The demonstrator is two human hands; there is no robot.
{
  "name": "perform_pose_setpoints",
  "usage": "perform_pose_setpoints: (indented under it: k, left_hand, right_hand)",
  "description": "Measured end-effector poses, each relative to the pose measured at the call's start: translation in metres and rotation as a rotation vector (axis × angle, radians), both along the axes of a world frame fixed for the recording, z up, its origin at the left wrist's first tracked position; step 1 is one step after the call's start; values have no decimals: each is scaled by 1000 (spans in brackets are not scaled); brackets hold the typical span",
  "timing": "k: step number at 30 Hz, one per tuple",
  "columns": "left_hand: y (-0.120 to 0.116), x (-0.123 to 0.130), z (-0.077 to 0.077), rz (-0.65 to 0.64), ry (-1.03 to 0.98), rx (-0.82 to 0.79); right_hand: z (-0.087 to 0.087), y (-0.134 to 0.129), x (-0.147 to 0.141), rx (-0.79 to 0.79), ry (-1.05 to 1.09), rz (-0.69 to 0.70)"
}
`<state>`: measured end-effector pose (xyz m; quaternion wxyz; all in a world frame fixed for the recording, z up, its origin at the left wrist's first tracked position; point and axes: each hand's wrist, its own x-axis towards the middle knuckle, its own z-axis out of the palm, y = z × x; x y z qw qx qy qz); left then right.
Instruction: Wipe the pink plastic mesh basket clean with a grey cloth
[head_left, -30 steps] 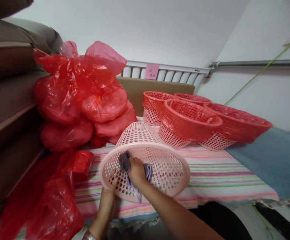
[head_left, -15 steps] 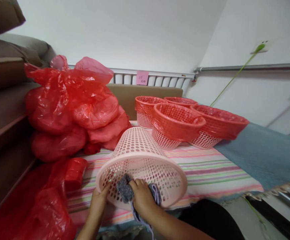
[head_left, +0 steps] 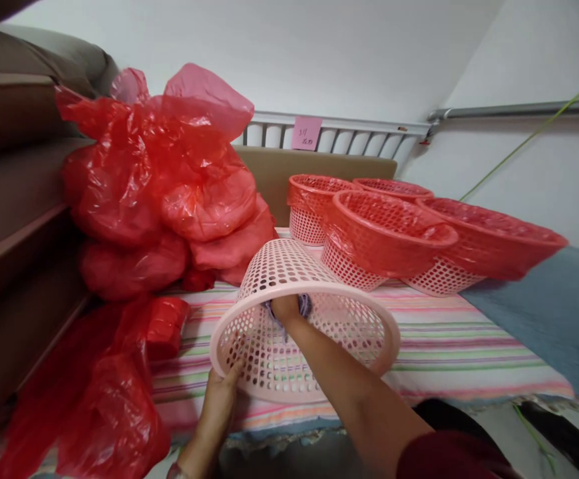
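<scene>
A pale pink plastic basket [head_left: 294, 392] with a holed wall lies on its side, its mouth facing me. My left hand [head_left: 222, 392] grips the rim at the lower left, with the thumb inside. Deep within the basket is my right hand [head_left: 287, 307], closed on a grey-purple cloth [head_left: 304, 305]; most of the cloth and the fingertips are hidden behind the hand and the upper rim.
Several pink baskets lined with red plastic bags [head_left: 394, 226] stand upright at the right rear. Knotted, filled red bags [head_left: 170, 186] are piled at left. A roll of red bags [head_left: 167, 326] lies on the striped cloth [head_left: 469, 346]. Brown cushions [head_left: 20, 179] border the left side.
My right hand has moved from the basket's mouth deep inside, taking the cloth along. My left hand still holds the rim. The view has shifted, so things appear farther right.
</scene>
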<state>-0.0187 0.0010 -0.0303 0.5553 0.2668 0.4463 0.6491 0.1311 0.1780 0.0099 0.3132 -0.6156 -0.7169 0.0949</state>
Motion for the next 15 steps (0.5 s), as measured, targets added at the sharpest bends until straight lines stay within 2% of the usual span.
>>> perform_pose_setpoints:
  k: [3,6,9,12,15]
  left_hand:
    - [1,3,0,16,-61,-7]
    - [2,5,1,35,-86,-14]
    - [4,7,0,62,-120,-15]
    - [4,8,-1,89,-171,-16]
    - [2,6,7,41,-172,-22]
  right_hand:
    - [0,-7,1,-50,-158,2]
    - [0,-34,-3,-168,-286,3]
    - [-3,-83,-7,-195,-309,39]
    - [-6,-137,-4,-190,-300,176]
    - [-6,-176,4,-227,-280,276]
